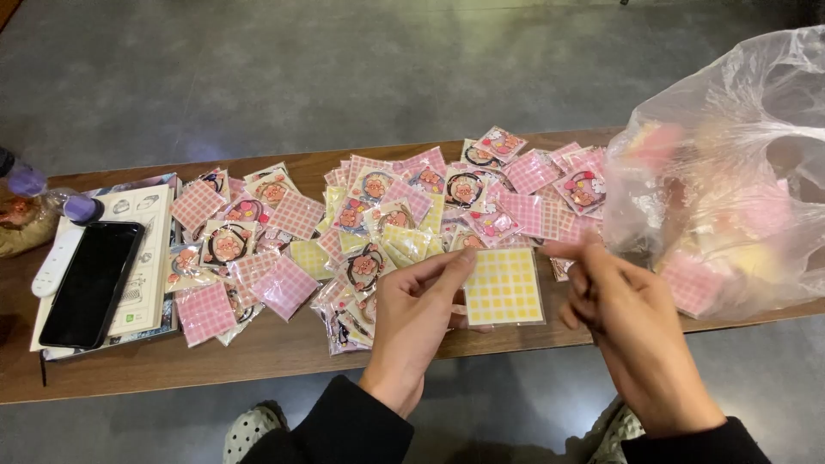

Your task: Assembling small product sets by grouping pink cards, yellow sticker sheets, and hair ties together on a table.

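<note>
My left hand holds a small yellow checked packet by its left edge, above the near edge of a narrow wooden table. My right hand is just right of the packet, fingers curled near its upper right corner; I cannot tell whether they touch it. Behind the hands lies a spread of several small pink and yellow checked packets, many showing a hair tie with a cartoon charm.
A large clear plastic bag holding more packets stands at the table's right end. At the left lie a black phone on a booklet, a white remote and a purple-capped bottle. Grey floor surrounds the table.
</note>
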